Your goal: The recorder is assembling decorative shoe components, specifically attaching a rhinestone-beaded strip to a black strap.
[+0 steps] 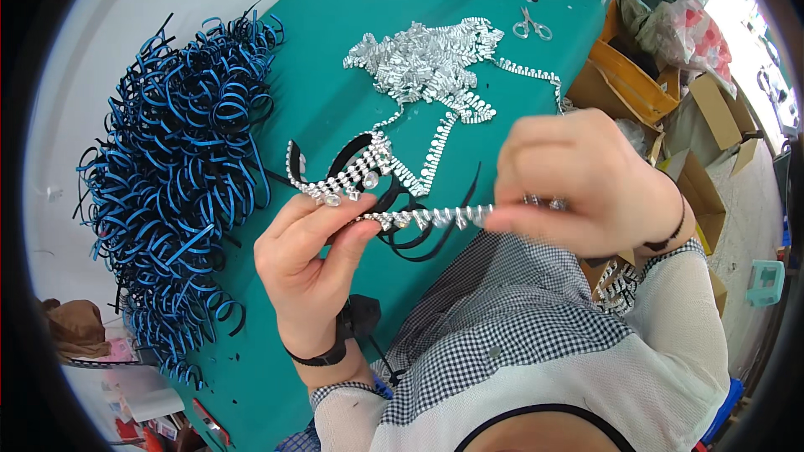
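The fingers [358,238] of the left hand [303,258] pinch a jewelled strip [423,218], clamped further along by the blurred right hand [590,180], over the green tabletop [314,21], with silvery trim [427,59] heaped ahead, curled blue-and-black ribbons [184,142] leftward and scissors [531,27] beyond.

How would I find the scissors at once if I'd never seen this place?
Start at the big green table and look beyond the right hand, toward the table's far right edge. To the right of the heap of silver trim lie the scissors, blades pointing away from the person. They stand out from that shiny tangle as a single tool with two finger loops.
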### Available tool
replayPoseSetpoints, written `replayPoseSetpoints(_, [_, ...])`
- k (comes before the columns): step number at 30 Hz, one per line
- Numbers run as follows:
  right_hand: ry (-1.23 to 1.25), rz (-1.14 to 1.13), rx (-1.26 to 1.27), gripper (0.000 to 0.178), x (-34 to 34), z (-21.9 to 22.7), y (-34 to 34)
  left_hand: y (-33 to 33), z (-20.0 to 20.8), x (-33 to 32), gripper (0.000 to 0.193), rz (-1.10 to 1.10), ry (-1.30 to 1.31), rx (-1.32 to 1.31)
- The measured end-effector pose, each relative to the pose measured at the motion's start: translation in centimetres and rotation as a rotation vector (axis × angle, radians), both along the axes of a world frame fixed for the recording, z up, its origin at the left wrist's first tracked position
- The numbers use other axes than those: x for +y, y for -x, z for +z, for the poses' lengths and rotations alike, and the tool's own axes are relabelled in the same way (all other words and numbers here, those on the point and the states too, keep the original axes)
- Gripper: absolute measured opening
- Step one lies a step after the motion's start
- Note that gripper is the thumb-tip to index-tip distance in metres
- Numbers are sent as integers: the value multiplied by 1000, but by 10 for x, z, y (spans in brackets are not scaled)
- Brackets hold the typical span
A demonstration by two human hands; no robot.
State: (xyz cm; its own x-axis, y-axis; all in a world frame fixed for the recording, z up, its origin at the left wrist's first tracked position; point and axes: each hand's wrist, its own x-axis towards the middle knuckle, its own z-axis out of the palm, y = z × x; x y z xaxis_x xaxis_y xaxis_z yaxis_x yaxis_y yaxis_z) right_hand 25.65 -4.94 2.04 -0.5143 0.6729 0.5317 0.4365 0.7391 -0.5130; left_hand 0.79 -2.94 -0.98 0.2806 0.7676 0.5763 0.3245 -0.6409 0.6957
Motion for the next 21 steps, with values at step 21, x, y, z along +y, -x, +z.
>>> replayPoseSetpoints(21, [481, 210, 199, 15, 31, 1, -20, 18, 4, -3, 44, -202, 144, -309])
